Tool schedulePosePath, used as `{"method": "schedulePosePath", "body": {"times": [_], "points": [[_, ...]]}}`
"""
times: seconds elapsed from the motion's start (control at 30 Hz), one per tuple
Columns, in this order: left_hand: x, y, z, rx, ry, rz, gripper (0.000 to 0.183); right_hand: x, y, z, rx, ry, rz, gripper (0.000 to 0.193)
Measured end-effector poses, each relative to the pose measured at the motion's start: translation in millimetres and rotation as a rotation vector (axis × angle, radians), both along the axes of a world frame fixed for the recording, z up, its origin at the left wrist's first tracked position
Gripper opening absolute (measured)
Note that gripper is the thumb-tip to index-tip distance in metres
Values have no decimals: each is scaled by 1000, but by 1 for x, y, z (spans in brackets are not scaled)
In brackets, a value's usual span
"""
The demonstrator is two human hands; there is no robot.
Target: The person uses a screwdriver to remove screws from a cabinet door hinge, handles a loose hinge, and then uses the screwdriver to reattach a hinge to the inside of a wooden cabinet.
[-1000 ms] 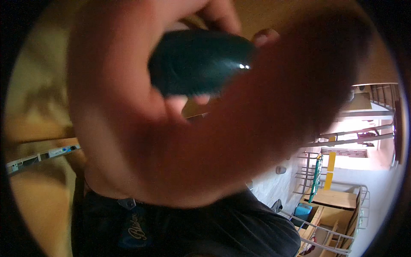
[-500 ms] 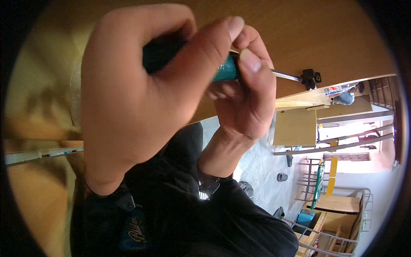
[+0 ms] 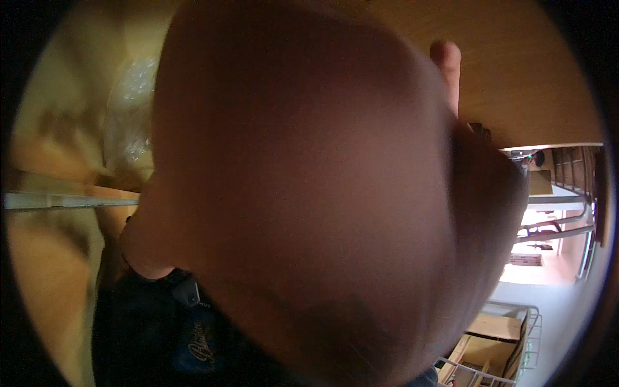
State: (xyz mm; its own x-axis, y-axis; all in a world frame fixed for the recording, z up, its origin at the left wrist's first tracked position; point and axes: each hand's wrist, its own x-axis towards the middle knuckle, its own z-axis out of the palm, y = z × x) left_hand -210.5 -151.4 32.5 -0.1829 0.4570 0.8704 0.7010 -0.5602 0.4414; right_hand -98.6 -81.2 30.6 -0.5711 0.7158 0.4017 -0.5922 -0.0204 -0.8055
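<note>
My left hand (image 3: 303,168) is very close and fills the middle of the view, blurred, its back toward me. Its fingers are hidden, and so is anything it may hold. Past its upper right side one fingertip (image 3: 446,71) sticks up in front of the wooden panel (image 3: 516,84); I cannot tell which hand it belongs to. Just beside that finger, part of a small black fitting (image 3: 478,131) shows on the panel near its edge. A dark, blurred patch of skin (image 3: 490,206) at the right may be my right hand. No screwdriver shows.
Crumpled clear plastic (image 3: 134,116) lies at the left, by a pale rail (image 3: 71,201). Further off at the right are a metal bed frame (image 3: 532,329) with wooden boards and a bright window (image 3: 548,238).
My left hand has come much nearer and now covers the screwdriver with the green handle and most of my right hand. The black fitting is now partly covered.
</note>
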Motion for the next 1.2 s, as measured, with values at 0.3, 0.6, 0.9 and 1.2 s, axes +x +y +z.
{"method": "schedulePosePath", "body": {"times": [0.3, 0.6, 0.9, 1.2], "points": [[3, -7, -6, 8, 12, -55, 12, 12, 19, -23, 64, 102, 203, 30], [-12, 20, -17, -2, -15, -130, 14, 16, 6, -25, -86, -37, -98, 32], [-24, 12, -21, 15, 71, -144, 17, 9, -1, -16, -61, -56, -146, 21], [-11, -2, -19, -438, -643, -272, 29, 9, -3, -7, -282, -216, -174, 12]]}}
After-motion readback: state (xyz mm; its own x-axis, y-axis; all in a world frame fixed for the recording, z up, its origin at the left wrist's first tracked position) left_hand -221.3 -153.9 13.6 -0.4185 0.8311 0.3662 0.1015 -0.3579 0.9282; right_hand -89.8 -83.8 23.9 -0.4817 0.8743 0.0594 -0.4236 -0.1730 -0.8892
